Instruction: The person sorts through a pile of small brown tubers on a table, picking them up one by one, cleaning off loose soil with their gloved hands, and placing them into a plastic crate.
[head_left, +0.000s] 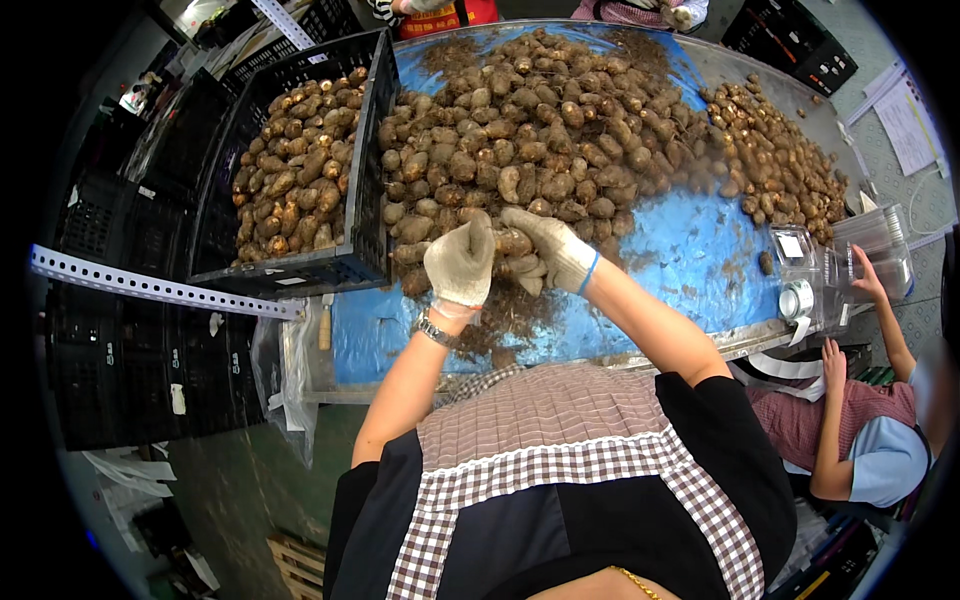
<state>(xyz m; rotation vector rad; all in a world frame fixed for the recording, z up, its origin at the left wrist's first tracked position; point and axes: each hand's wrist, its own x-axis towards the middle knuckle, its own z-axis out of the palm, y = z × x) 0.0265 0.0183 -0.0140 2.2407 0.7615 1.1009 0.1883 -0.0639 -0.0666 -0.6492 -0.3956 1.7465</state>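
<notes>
Both of my hands wear pale cloth gloves and meet over the near edge of a heap of brown, hairy taro corms [545,130]. Between them is one long taro corm [513,242]. My left hand [461,263] is closed at its left end, with the thumb side up. From the right, my right hand [556,250] is closed about the same corm; its curled fingers partly hide what lies beneath. More corms lie right under and behind the gloves. Loose dirt and root fibres [505,325] cover the blue sheet [680,250] just below my hands.
A black crate [365,180] of cleaner taro stands at the left. A smaller taro pile [785,150] lies at the far right, near clear plastic containers [870,260] and a tape roll [796,299]. A perforated metal bar [160,285] juts in at left. Co-workers stand at the right and far side.
</notes>
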